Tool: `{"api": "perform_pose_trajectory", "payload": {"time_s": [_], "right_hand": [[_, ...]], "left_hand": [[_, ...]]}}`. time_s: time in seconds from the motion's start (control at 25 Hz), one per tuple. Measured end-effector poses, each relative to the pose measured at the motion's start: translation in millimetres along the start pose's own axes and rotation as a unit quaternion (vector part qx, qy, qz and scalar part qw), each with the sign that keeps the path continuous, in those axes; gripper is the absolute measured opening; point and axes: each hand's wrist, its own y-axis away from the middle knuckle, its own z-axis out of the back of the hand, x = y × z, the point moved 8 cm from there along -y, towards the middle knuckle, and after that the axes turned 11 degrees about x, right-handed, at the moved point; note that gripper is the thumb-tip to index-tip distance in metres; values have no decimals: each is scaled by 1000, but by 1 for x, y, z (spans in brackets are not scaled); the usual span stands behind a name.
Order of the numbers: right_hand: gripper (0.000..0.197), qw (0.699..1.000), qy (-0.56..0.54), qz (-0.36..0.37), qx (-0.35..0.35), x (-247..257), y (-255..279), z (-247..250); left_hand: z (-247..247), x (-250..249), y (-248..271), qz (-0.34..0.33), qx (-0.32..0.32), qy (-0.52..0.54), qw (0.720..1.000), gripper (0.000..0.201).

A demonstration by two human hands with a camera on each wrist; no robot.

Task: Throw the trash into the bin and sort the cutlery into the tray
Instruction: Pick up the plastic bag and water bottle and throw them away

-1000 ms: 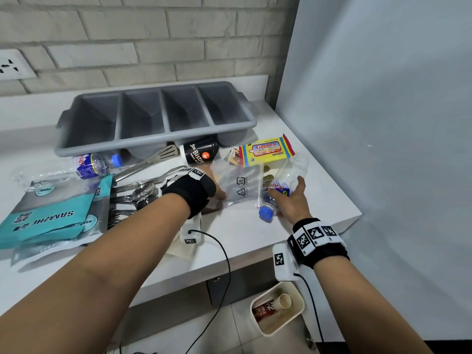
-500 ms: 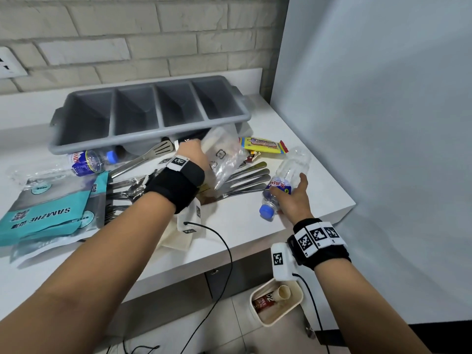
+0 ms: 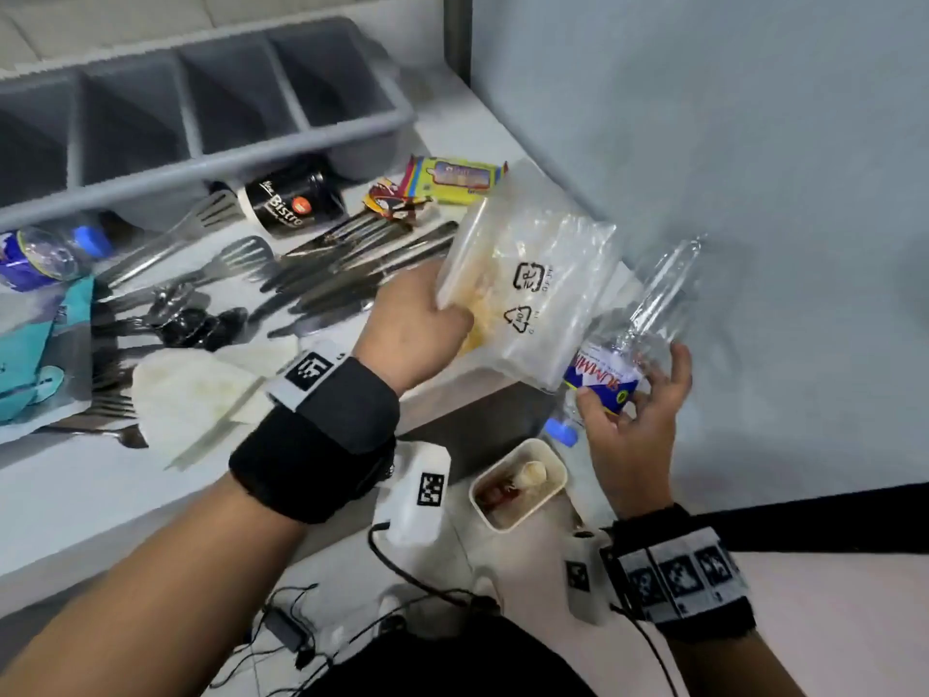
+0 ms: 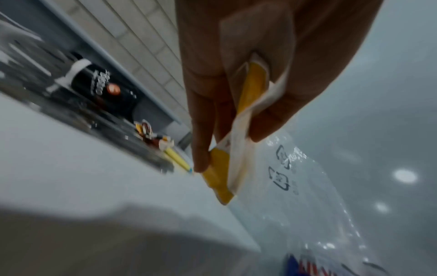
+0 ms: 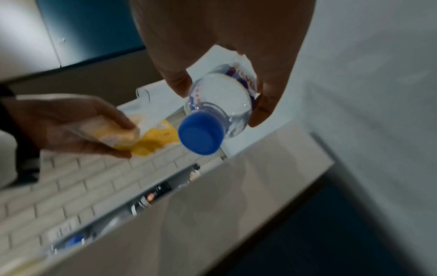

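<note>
My left hand grips a clear plastic bag together with a yellow-and-white wrapper, held past the counter's right edge. My right hand grips an empty clear bottle with a blue cap, cap pointing down. Both hang above a small beige bin on the floor that holds a paper cup and red trash. Knives, forks, spoons and spatulas lie loose on the white counter. The grey four-compartment tray stands at the back.
A black Bistro cup, a yellow snack packet, a small crumpled wrapper, a second bottle, teal pouches and a white napkin lie on the counter. A grey wall stands at the right. Cables trail on the floor.
Both hands left the counter and moved right and down toward the floor bin, the left carrying the bag and wrapper, the right lifting the bottle. The head view tilted down.
</note>
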Motion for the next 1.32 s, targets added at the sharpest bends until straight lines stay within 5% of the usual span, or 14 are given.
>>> {"api": "perform_pose_trajectory", "payload": {"time_s": [0.2, 0.44, 0.92, 1.12, 1.32], "right_hand": [[82, 997, 38, -66, -29, -85, 46, 63], [83, 973, 31, -224, -44, -199, 93, 74], [92, 902, 14, -431, 22, -527, 53, 27], [81, 901, 61, -427, 47, -601, 18, 22], [56, 902, 98, -420, 25, -621, 0, 27]], "left_hand": [[-124, 62, 6, 70, 118, -72, 988, 37], [-227, 201, -14, 240, 248, -171, 923, 37], [-429, 429, -145, 224, 316, -274, 880, 46], [-474, 497, -183, 244, 329, -293, 864, 49], [-487, 511, -191, 277, 278, -142, 909, 56]]}}
